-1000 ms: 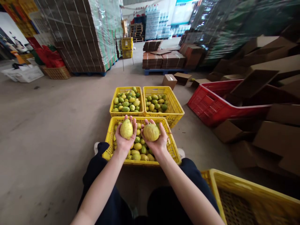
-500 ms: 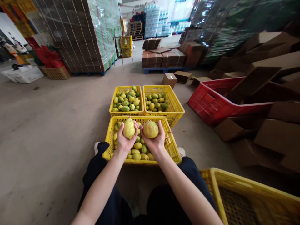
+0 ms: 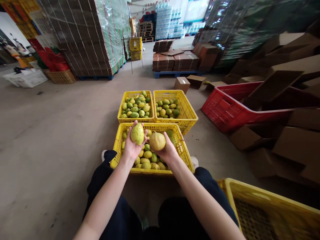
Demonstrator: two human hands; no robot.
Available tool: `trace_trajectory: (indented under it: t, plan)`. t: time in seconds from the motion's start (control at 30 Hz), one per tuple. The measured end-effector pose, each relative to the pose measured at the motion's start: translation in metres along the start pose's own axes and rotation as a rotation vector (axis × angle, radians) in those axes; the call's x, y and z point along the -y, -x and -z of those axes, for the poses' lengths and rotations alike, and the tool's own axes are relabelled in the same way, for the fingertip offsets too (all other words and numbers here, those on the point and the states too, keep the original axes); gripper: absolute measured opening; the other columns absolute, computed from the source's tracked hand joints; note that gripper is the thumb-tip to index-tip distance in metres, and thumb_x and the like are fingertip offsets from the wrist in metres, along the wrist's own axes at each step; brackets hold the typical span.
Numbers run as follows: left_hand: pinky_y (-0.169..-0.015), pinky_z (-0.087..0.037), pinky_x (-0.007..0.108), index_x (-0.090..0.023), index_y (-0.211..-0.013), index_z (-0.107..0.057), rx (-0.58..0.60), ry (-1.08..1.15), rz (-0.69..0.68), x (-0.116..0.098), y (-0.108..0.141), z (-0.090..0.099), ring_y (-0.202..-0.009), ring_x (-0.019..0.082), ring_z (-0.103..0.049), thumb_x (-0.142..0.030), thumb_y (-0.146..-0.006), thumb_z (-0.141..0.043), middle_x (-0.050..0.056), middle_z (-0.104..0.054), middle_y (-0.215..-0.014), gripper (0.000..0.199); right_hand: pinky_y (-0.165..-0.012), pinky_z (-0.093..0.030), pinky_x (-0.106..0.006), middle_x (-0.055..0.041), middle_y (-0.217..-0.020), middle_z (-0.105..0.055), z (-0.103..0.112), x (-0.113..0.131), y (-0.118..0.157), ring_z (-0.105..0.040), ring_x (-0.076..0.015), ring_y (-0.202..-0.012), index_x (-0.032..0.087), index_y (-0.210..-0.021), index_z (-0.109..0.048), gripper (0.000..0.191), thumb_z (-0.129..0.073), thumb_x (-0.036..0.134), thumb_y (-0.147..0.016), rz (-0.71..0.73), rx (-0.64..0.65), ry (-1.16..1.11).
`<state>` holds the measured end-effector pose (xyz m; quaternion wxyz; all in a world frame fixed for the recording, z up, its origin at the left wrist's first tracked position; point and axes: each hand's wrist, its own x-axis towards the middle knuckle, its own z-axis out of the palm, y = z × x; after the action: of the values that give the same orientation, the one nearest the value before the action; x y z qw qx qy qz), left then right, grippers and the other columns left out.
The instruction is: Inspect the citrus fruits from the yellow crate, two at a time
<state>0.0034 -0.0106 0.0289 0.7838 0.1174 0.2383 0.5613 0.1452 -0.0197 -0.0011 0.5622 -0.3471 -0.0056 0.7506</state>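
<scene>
Beside the right leg (image 3: 208,180): a yellow side crate (image 3: 275,213) stood, running out of view.
Left hand (image 3: 132,149): palm up, cupped beneath a yellow-green fruit (image 3: 137,134) above the front crate (image 3: 150,171).
Right hand (image 3: 170,150): curled around a rounder, paler fruit (image 3: 157,141), nearer the left than half a second earlier.
Change: both had been turned, baring a greenish fruit (image 3: 171,134) below; neither was set down, so handling seemed unfinished.
In the way: hands and forearms hid some crated fruit.
Behind: back left crate (image 3: 135,120) and back right crate (image 3: 178,124) held more.
Rightward: red crate (image 3: 218,108), cardboard boxes (image 3: 297,143).
Farther: strapped cardboard (image 3: 163,63).
</scene>
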Motion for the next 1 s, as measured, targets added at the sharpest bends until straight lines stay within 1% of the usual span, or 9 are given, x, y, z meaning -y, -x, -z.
trace_trajectory:
  t: [0.07,0.13,0.23,0.3,0.43,0.6,0.7,0.83,1.0]
  plan:
    - [-0.066,-0.054,0.022,-0.034,-0.125,-0.059,-0.020,-0.021,-0.011,-0.003,0.002,-0.001,-0.091,0.014,-0.066,-0.038,-0.097,-0.043,0.001,-0.066,-0.119,0.032,-0.051,-0.057,-0.033,-0.0076,-0.073,-0.073,0.001,0.000,0.001,-0.070,-0.0213,-0.060,0.017,-0.092,-0.062,0.036,-0.043,0.047,-0.093,-0.027,-0.017,0.011]
    - [-0.066,-0.054,0.020,-0.031,-0.125,-0.060,-0.031,0.000,-0.001,-0.005,0.004,-0.001,-0.090,0.014,-0.066,-0.038,-0.096,-0.045,0.003,-0.066,-0.117,0.033,-0.053,-0.058,-0.035,-0.0061,-0.070,-0.071,0.001,0.000,0.005,-0.069,-0.0206,-0.059,0.017,-0.090,-0.061,0.030,-0.050,0.045,-0.090,-0.044,-0.008,0.015]
    - [-0.061,-0.052,0.016,-0.027,-0.121,-0.062,-0.035,0.036,0.026,-0.006,0.006,-0.001,-0.084,0.011,-0.066,-0.034,-0.095,-0.048,0.004,-0.067,-0.111,0.030,-0.055,-0.059,-0.034,-0.0007,-0.066,-0.069,-0.002,0.002,0.010,-0.067,-0.0184,-0.057,0.019,-0.087,-0.059,0.013,-0.064,0.031,-0.083,0.007,0.008,0.037]
    - [-0.062,-0.053,0.017,-0.025,-0.115,-0.064,-0.026,0.050,0.036,-0.005,0.005,0.000,-0.082,0.011,-0.066,-0.033,-0.095,-0.047,0.004,-0.067,-0.108,0.027,-0.055,-0.060,-0.033,-0.0006,-0.067,-0.069,-0.003,0.002,0.012,-0.067,-0.0180,-0.057,0.019,-0.086,-0.058,0.012,-0.067,0.025,-0.080,0.042,0.035,0.050]
    - [-0.072,-0.056,0.026,-0.023,-0.106,-0.067,-0.006,0.079,0.037,-0.001,0.003,0.002,-0.084,0.014,-0.066,-0.033,-0.096,-0.043,0.004,-0.068,-0.105,0.027,-0.049,-0.058,-0.028,-0.0079,-0.069,-0.071,-0.001,0.004,0.009,-0.068,-0.0190,-0.056,0.015,-0.086,-0.061,0.024,-0.062,0.039,-0.084,-0.025,0.143,0.045]
    - [-0.072,-0.056,0.025,-0.024,-0.109,-0.066,-0.067,0.057,0.017,0.002,0.001,0.004,-0.085,0.013,-0.067,-0.029,-0.095,-0.044,0.003,-0.070,-0.103,0.027,-0.041,-0.055,-0.026,-0.0106,-0.072,-0.073,0.002,0.006,0.006,-0.069,-0.0200,-0.055,0.014,-0.087,-0.063,0.035,-0.059,0.048,-0.085,-0.058,0.209,0.050]
    - [-0.076,-0.057,0.028,-0.025,-0.106,-0.067,-0.079,0.042,-0.018,0.001,0.000,0.005,-0.089,0.015,-0.067,-0.030,-0.094,-0.047,0.002,-0.069,-0.107,0.024,-0.044,-0.057,-0.029,-0.0087,-0.071,-0.073,0.001,0.010,0.009,-0.069,-0.0206,-0.054,0.015,-0.092,-0.065,0.035,-0.060,0.048,-0.085,-0.033,0.203,0.095]
    - [-0.081,-0.057,0.031,-0.023,-0.095,-0.069,-0.113,0.089,-0.021,-0.001,-0.002,0.007,-0.089,0.015,-0.068,-0.026,-0.093,-0.048,0.001,-0.071,-0.101,0.021,-0.049,-0.059,-0.030,-0.0079,-0.076,-0.074,-0.004,0.016,0.016,-0.070,-0.0206,-0.058,0.016,-0.096,-0.066,0.024,-0.064,0.036,-0.083,0.034,0.230,0.104]
    - [-0.093,-0.053,0.036,-0.023,-0.093,-0.070,-0.087,0.242,-0.022,0.003,-0.004,0.010,-0.107,0.019,-0.065,-0.024,-0.090,-0.048,0.002,-0.072,-0.100,0.022,-0.062,-0.062,-0.037,-0.0093,-0.076,-0.073,-0.010,0.013,0.019,-0.071,-0.0241,-0.072,0.016,-0.089,-0.064,0.023,-0.060,0.036,-0.080,0.093,0.162,-0.107]
